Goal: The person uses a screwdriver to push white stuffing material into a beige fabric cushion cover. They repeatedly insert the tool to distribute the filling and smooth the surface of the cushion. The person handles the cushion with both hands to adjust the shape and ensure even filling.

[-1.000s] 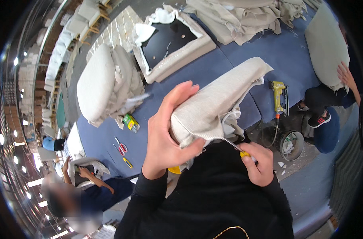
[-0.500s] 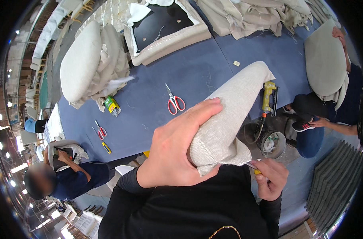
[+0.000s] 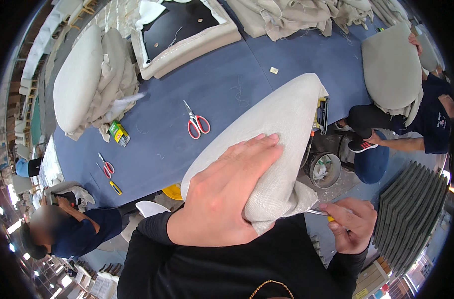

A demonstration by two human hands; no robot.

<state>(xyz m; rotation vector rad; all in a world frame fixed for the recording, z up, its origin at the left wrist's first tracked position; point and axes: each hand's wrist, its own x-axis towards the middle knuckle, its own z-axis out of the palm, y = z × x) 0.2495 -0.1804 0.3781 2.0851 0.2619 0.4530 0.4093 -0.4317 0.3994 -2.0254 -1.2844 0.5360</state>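
Note:
My left hand point(image 3: 224, 194) grips a beige fabric-covered cushion panel point(image 3: 282, 107), its fingers stretched over the face and the thumb hidden behind. The panel is held up in front of my body, tilted, its narrow end pointing away to the right. Loose cloth bunches at the panel's near lower corner. Closed around the yellow handle of a metal-shafted tool point(image 3: 314, 212), my right hand point(image 3: 354, 224) is at that corner. The shaft meets the cloth edge; its tip is hidden.
Red-handled scissors point(image 3: 198, 125), smaller snips point(image 3: 107, 168) and a yellow-handled tool point(image 3: 115, 188) lie on the blue table point(image 3: 162, 144). A staple gun point(image 3: 322, 115) is partly behind the panel. A bucket point(image 3: 324, 169) stands beyond. Co-workers sit left and right.
The cushion panel has turned so more of its broad face shows, now covering much of the staple gun. My right hand with the tool has shifted right. The whole view has swung slightly.

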